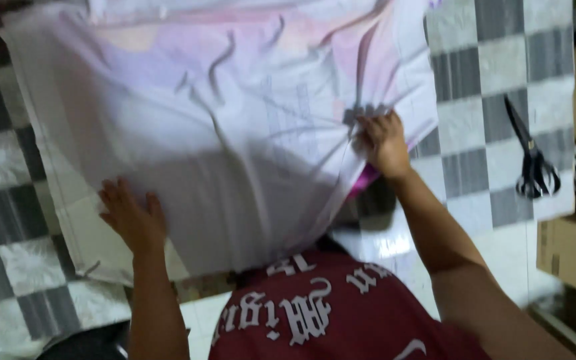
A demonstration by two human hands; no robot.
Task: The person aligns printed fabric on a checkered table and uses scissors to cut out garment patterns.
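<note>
A large sheet of thin white fabric (235,113) with faint pink patches lies spread over a grey-and-white checkered cloth (495,73). My left hand (130,217) rests flat on the fabric's lower left part, fingers apart. My right hand (385,142) pinches a bunched fold of the fabric at its right side, and creases fan out from that grip. A bit of bright pink shows under the fabric beside my right wrist. My dark red shirt with white print fills the bottom middle.
Black scissors (531,157) lie on the checkered cloth at the right, apart from the fabric. A brown cardboard box (571,253) stands at the lower right edge. White tiled floor shows below the cloth.
</note>
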